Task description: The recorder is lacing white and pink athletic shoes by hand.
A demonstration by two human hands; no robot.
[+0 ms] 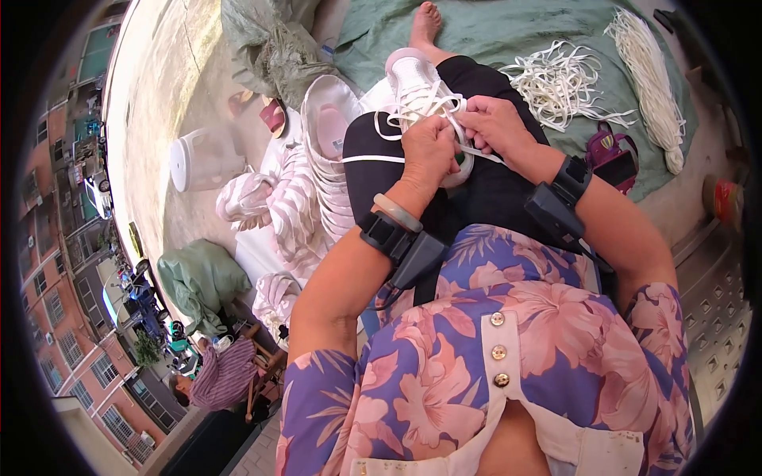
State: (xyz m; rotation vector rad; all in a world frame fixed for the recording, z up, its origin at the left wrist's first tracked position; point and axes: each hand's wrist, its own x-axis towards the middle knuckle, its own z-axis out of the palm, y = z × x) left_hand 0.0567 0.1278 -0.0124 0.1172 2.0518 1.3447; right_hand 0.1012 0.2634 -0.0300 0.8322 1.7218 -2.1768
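A white sneaker (411,73) rests on my lap between my black-trousered legs, its toe pointing away from me. White shoelace (392,119) loops over its upper, and one flat end stretches left across my knee. Over the shoe's opening, my left hand (431,148) is closed, its fingers pinching the lace. To its right my right hand (496,127) also pinches the lace between thumb and fingers. The two hands nearly touch. Parts of the tongue and heel are hidden beneath them. Each wrist wears a black strapped device.
Stacked white-pink sneakers (324,159) stand left of my knee. Loose laces (559,83) and a long lace bundle (651,91) lie on the green cloth (492,24). Nearby are a purple pouch (613,156), a white bucket (208,159), and a person in a striped top (226,373).
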